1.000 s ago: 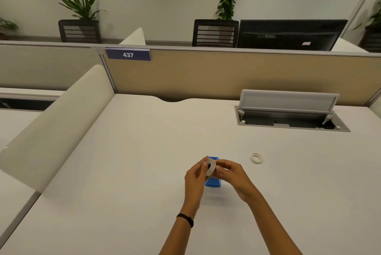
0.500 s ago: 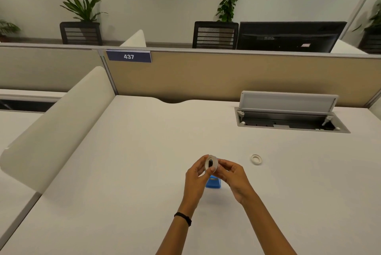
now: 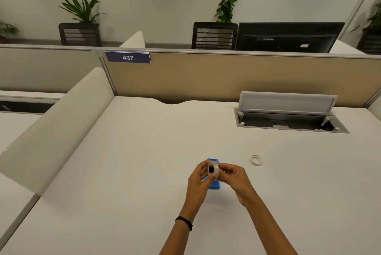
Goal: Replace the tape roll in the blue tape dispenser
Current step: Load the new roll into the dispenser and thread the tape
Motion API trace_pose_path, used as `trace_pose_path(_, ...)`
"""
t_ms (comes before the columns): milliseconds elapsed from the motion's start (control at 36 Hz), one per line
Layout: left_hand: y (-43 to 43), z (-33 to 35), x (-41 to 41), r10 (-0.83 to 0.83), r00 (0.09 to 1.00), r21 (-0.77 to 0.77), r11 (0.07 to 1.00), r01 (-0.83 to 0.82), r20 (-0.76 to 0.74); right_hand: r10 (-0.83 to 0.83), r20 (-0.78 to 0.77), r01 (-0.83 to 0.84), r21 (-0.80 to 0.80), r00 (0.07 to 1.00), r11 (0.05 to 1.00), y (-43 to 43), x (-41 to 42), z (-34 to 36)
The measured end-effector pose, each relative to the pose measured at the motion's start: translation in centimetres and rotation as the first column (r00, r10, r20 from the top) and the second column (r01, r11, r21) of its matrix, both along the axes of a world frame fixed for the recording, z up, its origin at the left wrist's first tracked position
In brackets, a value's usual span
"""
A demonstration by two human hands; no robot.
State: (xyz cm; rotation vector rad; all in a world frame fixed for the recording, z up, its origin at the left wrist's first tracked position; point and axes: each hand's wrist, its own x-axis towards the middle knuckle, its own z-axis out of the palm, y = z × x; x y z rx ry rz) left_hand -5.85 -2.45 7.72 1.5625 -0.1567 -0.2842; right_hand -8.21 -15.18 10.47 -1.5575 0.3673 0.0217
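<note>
A clear tape roll (image 3: 214, 169) with a dark hub in its hole is pinched between both hands above the desk. My left hand (image 3: 199, 182) grips its left side and my right hand (image 3: 234, 178) holds its right side. Beneath and behind the hands sits the blue tape dispenser (image 3: 214, 184), mostly hidden, with its far end showing above the roll. A thin, empty white ring (image 3: 255, 160) lies flat on the desk to the right.
The white desk (image 3: 144, 172) has an open cable tray with a raised lid (image 3: 288, 116) at the back right. A curved white divider (image 3: 57, 127) rises on the left, a tan partition (image 3: 206, 77) at the back.
The roll turned in my hands, so its dark centre now faces left towards me, and the hands shifted slightly. The dispenser and white ring stayed put.
</note>
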Motion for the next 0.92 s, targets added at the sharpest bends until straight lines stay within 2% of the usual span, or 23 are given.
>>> trace_pose_path(111, 0.4, -0.1, -0.1, -0.019, 1.0, 0.009, 1.0, 0.019, -0.017, 0.027, -0.017, -0.029, -0.105, 0.999, 0.994, -0.6, -0.1, 0.0)
trace_pose_path(306, -0.4, -0.7, -0.3, 0.023, 0.998, 0.049, 0.998, -0.026, 0.053, 0.04, 0.024, -0.036, -0.14, 0.999, 0.989, 0.3, -0.4, 0.1)
trace_pose_path(472, -0.8, -0.6, -0.6, 0.124, 0.989, 0.046, 0.991, -0.128, 0.086, 0.044, 0.03, -0.041, -0.089, 0.999, 0.995, 0.6, -0.7, -0.2)
trace_pose_path(611, -1.0, -0.3, -0.6, 0.203, 0.975, 0.004, 0.979, -0.204, 0.093, 0.002, -0.078, -0.009, -0.093, 0.997, 0.996, 0.5, -0.9, -1.6)
trace_pose_path(722, -1.2, -0.5, -0.8, 0.218, 0.971, -0.005, 0.976, -0.219, 0.096, 0.031, -0.114, -0.036, -0.04, 0.993, 0.999, 1.0, -1.0, -1.7)
trace_pose_path(806, -1.5, -0.3, -1.0, 0.224, 0.967, -0.004, 0.974, -0.226, 0.121, -0.021, -0.094, 0.017, -0.039, 0.995, 0.999, 1.5, -0.8, -1.9)
trace_pose_path(917, -1.7, -0.5, -1.4, 0.144, 0.973, 0.058, 0.986, -0.157, 0.181, -0.094, -0.029, 0.094, -0.004, 0.995, 0.996, 2.2, -0.4, -1.7)
